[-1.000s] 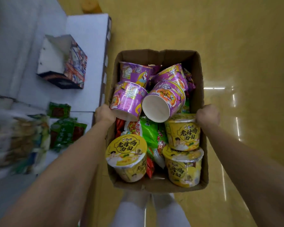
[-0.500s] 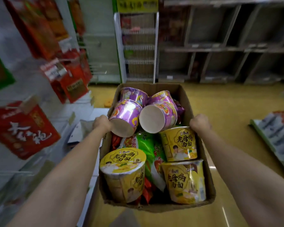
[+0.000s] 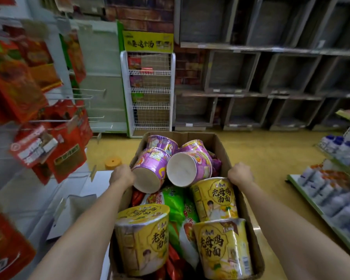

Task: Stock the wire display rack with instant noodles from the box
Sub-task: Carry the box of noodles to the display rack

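Head view | left hand point(image 3: 121, 175) and right hand point(image 3: 240, 174) grip the side walls of the box point(image 3: 220, 144), fingers curled on cardboard | wire display rack point(image 3: 150, 91) stands ahead, well apart | advice — carry it level, so the tipped purple noodle cups point(image 3: 152, 168) do not roll out

Open yellow floor point(image 3: 261, 150) separates the box point(image 3: 220, 142) from the wire rack point(image 3: 150, 93), whose white shelves stand mostly bare. Hanging red packets point(image 3: 65, 150) crowd the left; a low shelf of bottles point(image 3: 331, 190) hems the right.
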`<state>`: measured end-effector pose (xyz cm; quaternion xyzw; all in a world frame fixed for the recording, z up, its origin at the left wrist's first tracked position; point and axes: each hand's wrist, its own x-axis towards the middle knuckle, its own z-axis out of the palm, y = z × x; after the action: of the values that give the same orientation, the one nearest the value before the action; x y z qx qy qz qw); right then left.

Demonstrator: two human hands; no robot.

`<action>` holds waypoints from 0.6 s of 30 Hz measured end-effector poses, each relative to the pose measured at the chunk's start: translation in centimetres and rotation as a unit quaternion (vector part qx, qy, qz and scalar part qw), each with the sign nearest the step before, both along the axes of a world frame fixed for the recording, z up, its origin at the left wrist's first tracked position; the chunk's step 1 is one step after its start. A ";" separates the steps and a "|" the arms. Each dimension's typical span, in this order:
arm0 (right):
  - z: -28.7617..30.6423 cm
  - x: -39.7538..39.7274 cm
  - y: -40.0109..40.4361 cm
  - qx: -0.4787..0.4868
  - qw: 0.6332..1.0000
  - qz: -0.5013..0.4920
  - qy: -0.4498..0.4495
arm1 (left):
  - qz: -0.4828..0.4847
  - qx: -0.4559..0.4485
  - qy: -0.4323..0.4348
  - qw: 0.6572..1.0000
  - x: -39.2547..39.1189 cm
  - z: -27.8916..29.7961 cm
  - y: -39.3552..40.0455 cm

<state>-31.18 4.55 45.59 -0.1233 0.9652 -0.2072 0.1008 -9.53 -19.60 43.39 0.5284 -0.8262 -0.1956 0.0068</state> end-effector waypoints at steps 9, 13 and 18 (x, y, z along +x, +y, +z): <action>-2.1 -9.0 -7.0 0.004 0.999 -0.036 -0.028 | -0.040 0.018 -0.010 0.999 -10.9 -1.8 -8.4; -3.3 -14.8 -10.4 0.009 0.999 -0.022 -0.033 | -0.027 0.031 -0.021 0.999 -16.1 -3.4 -11.0; -3.5 -21.8 -14.7 -0.002 0.999 -0.005 -0.035 | -0.015 0.033 -0.036 0.999 -22.0 -3.5 -14.4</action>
<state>-52.98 -10.17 42.13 -0.1115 0.9612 -0.2140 0.1335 -31.57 -34.00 39.87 0.5224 -0.8269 -0.2037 -0.0436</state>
